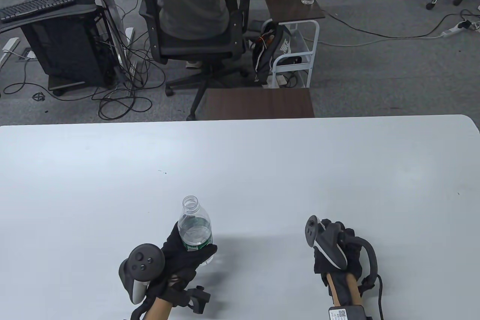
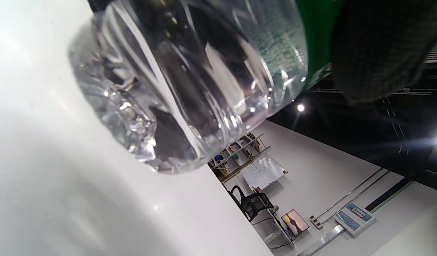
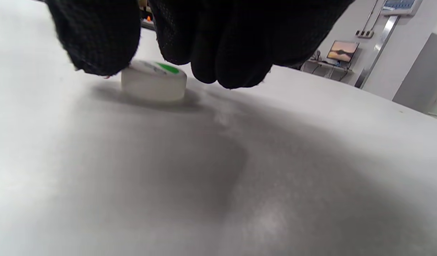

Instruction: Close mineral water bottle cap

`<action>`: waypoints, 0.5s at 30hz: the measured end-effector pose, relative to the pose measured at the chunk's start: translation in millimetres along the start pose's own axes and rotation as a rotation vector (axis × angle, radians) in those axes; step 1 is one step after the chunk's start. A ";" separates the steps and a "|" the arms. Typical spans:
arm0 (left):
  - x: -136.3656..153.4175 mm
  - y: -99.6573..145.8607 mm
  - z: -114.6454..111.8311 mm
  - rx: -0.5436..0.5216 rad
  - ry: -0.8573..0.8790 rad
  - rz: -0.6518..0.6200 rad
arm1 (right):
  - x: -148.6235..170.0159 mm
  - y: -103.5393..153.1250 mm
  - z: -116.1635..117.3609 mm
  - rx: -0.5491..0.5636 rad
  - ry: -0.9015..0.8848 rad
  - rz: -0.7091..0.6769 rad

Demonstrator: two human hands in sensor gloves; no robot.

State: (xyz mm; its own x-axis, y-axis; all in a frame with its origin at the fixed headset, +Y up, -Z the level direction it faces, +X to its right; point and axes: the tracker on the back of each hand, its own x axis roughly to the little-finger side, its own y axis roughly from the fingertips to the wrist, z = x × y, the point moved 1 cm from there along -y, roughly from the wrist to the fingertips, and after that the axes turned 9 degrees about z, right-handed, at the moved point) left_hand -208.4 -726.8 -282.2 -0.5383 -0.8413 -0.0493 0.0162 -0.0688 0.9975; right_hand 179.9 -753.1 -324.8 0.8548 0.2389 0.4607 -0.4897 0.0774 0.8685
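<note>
My left hand (image 1: 187, 256) grips a clear mineral water bottle (image 1: 195, 232) around its green label. The bottle stands about upright near the table's front edge, and its mouth (image 1: 190, 204) is open with no cap on it. In the left wrist view the bottle's base (image 2: 161, 106) is close over the white table, with one gloved finger (image 2: 382, 46) on the label. My right hand (image 1: 330, 245) is lowered to the table at the right. In the right wrist view the white cap (image 3: 154, 85) lies flat on the table between the thumb (image 3: 97, 42) and the fingers (image 3: 232, 46). In the table view the cap is hidden under the hand.
The white table (image 1: 240, 162) stretches far ahead and to both sides. Beyond its far edge are a small brown side table (image 1: 258, 104) and an office chair (image 1: 191, 23) with a person in it.
</note>
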 end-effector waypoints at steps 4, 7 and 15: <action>0.1 -0.1 -0.5 0.005 0.004 0.000 | -0.5 -2.3 2.6 -0.006 -0.005 -0.004; 3.7 -0.6 -1.8 0.026 0.070 0.024 | -0.8 -2.4 5.3 -0.007 -0.030 -0.022; 4.6 -0.6 -4.1 0.023 0.056 0.026 | 0.2 -2.5 3.2 0.033 -0.081 -0.038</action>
State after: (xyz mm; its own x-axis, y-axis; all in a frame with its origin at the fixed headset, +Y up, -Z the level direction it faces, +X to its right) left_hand -207.4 -732.9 -283.2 -0.4901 -0.8713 -0.0256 0.0093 -0.0347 0.9994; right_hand 181.8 -756.3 -326.3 0.8843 0.1577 0.4394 -0.4519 0.0526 0.8905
